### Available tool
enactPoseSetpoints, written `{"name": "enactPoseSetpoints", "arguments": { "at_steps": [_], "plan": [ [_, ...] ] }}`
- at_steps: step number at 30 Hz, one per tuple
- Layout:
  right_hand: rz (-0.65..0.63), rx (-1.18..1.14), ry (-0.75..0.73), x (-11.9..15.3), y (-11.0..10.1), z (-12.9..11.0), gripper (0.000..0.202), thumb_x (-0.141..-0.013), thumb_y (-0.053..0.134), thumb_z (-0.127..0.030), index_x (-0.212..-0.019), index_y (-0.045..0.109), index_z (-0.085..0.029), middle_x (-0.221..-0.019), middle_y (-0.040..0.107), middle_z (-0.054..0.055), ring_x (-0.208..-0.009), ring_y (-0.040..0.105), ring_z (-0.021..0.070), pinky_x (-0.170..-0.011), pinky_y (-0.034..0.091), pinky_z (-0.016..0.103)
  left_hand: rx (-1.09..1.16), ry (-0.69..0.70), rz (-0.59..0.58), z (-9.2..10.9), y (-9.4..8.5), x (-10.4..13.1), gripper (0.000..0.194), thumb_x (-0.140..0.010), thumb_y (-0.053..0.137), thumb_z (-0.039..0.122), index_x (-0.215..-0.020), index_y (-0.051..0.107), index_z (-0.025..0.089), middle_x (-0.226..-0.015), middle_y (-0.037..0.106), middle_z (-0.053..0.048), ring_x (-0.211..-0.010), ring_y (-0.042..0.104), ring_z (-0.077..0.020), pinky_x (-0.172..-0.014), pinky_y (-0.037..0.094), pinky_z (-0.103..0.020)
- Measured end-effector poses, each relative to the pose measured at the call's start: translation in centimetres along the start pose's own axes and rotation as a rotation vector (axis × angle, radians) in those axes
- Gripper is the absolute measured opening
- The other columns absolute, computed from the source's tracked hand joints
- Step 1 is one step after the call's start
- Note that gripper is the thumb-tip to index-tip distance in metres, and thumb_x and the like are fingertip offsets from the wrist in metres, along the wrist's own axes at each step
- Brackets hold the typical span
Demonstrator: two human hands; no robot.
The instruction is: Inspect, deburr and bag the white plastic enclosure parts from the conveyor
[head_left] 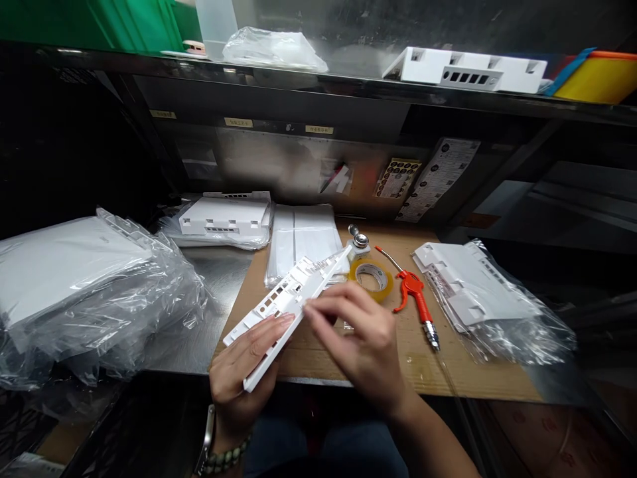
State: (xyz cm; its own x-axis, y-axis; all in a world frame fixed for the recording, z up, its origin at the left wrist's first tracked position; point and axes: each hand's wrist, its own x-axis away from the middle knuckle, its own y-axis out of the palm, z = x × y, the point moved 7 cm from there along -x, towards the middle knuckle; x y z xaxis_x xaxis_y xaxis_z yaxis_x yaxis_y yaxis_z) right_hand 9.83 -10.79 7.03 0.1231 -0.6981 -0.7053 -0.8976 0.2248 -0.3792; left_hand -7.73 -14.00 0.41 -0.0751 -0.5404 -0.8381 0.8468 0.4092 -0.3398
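A white plastic housing [283, 299] with a row of square openings is tilted on its edge above the cardboard mat. My left hand [246, 365] is wrapped round its near end, fingers on the front face. My right hand [361, 335] is at the long edge of the housing, thumb and index finger pinched together there; whether something small is between them cannot be made out. Just beyond my right hand lie a roll of yellow tape [371, 277] and a small dispenser with a metal lid [359, 243]. The red air gun [413, 292] rests to their right.
Bagged white housings are piled at the left [74, 265], back left [223, 216] and right [478, 285]. Flat clear bags [298, 232] lie behind the held part. A metal shelf [318, 83] crosses above, carrying another housing [468, 72] and a yellow bin [597, 76].
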Motion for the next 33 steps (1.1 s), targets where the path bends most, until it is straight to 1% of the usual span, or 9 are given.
{"name": "enactPoseSetpoints", "arguments": {
  "at_steps": [3, 8, 13, 17, 23, 26, 29, 31, 33],
  "plan": [
    [-0.064, -0.062, -0.033, 0.0, 0.4, -0.1, 0.011, -0.094, 0.07, -0.009, -0.101, 0.076, -0.015, -0.091, 0.07, 0.005, -0.081, 0.067, 0.0145, -0.071, 0.056, 0.027, -0.009, 0.001, 0.005, -0.1, 0.0, 0.0, 0.054, -0.087, 0.067, -0.007, -0.133, 0.071, 0.021, -0.122, 0.078, -0.005, -0.107, 0.076, -0.022, -0.099, 0.06, -0.035],
    [0.081, -0.015, 0.061, -0.2, -0.7, 1.0, 0.009, -0.093, 0.071, -0.01, -0.093, 0.077, -0.017, -0.089, 0.069, 0.004, -0.077, 0.066, 0.0139, -0.068, 0.055, 0.028, 0.001, 0.003, 0.02, -0.2, 0.0, 0.0, 0.053, -0.084, 0.071, -0.008, -0.129, 0.073, 0.02, -0.119, 0.08, -0.004, -0.103, 0.077, -0.0211, -0.098, 0.061, -0.033],
    [-0.07, -0.117, -0.017, -0.1, 0.2, 0.3, 0.01, -0.093, 0.071, -0.01, -0.099, 0.076, -0.015, -0.092, 0.071, 0.005, -0.082, 0.068, 0.0134, -0.072, 0.057, 0.025, 0.004, 0.006, 0.025, -0.2, 0.1, 0.0, 0.052, -0.086, 0.069, -0.007, -0.13, 0.072, 0.021, -0.121, 0.079, -0.004, -0.105, 0.077, -0.0211, -0.099, 0.061, -0.034],
    [0.097, -0.015, 0.07, -0.5, -1.4, 1.6, 0.011, -0.092, 0.071, -0.009, -0.092, 0.077, -0.019, -0.087, 0.071, 0.003, -0.077, 0.067, 0.0136, -0.068, 0.056, 0.027, 0.008, 0.008, 0.041, -0.1, 0.1, -0.2, 0.053, -0.082, 0.075, -0.007, -0.127, 0.074, 0.021, -0.117, 0.08, -0.004, -0.102, 0.078, -0.0221, -0.097, 0.062, -0.035],
    [-0.054, -0.126, -0.012, 0.2, 0.3, 0.2, 0.01, -0.094, 0.069, -0.012, -0.097, 0.077, -0.017, -0.09, 0.073, 0.004, -0.079, 0.069, 0.0141, -0.069, 0.058, 0.027, -0.007, -0.003, 0.024, -0.3, 0.4, -0.1, 0.053, -0.086, 0.072, -0.004, -0.13, 0.073, 0.025, -0.117, 0.081, -0.004, -0.102, 0.078, -0.0234, -0.095, 0.064, -0.036],
    [0.104, -0.005, 0.07, -1.0, -1.8, 3.6, 0.011, -0.093, 0.071, -0.014, -0.089, 0.078, -0.02, -0.086, 0.073, 0.003, -0.078, 0.069, 0.0153, -0.069, 0.058, 0.029, 0.0, -0.028, 0.041, -0.4, 0.1, -0.1, 0.05, -0.084, 0.077, -0.003, -0.126, 0.075, 0.025, -0.113, 0.081, -0.003, -0.096, 0.079, -0.0226, -0.091, 0.065, -0.035],
    [0.375, 0.179, 0.134, -2.5, -6.3, 7.2, 0.009, -0.091, 0.074, -0.019, -0.084, 0.079, -0.021, -0.084, 0.072, 0.003, -0.078, 0.068, 0.0171, -0.068, 0.057, 0.032, 0.016, -0.031, 0.033, -0.4, -0.1, -0.3, 0.048, -0.083, 0.079, -0.002, -0.122, 0.076, 0.024, -0.114, 0.081, -0.003, -0.097, 0.079, -0.0219, -0.091, 0.065, -0.033],
    [0.532, 0.228, 0.145, -2.9, -9.0, 7.9, 0.005, -0.089, 0.076, -0.023, -0.086, 0.079, -0.022, -0.085, 0.071, 0.003, -0.078, 0.067, 0.0175, -0.065, 0.057, 0.032, 0.037, -0.044, 0.032, -0.5, -0.2, -0.4, 0.045, -0.083, 0.079, -0.002, -0.121, 0.077, 0.023, -0.114, 0.081, -0.003, -0.098, 0.079, -0.0213, -0.092, 0.065, -0.031],
    [0.586, 0.213, 0.14, -2.9, -10.4, 7.4, 0.004, -0.089, 0.077, -0.023, -0.086, 0.08, -0.022, -0.085, 0.07, 0.003, -0.078, 0.067, 0.0174, -0.063, 0.055, 0.031, 0.06, -0.061, 0.045, -0.6, -0.4, -0.5, 0.045, -0.083, 0.079, -0.002, -0.121, 0.077, 0.023, -0.113, 0.081, -0.002, -0.098, 0.079, -0.0209, -0.092, 0.064, -0.031]
  ]
}}
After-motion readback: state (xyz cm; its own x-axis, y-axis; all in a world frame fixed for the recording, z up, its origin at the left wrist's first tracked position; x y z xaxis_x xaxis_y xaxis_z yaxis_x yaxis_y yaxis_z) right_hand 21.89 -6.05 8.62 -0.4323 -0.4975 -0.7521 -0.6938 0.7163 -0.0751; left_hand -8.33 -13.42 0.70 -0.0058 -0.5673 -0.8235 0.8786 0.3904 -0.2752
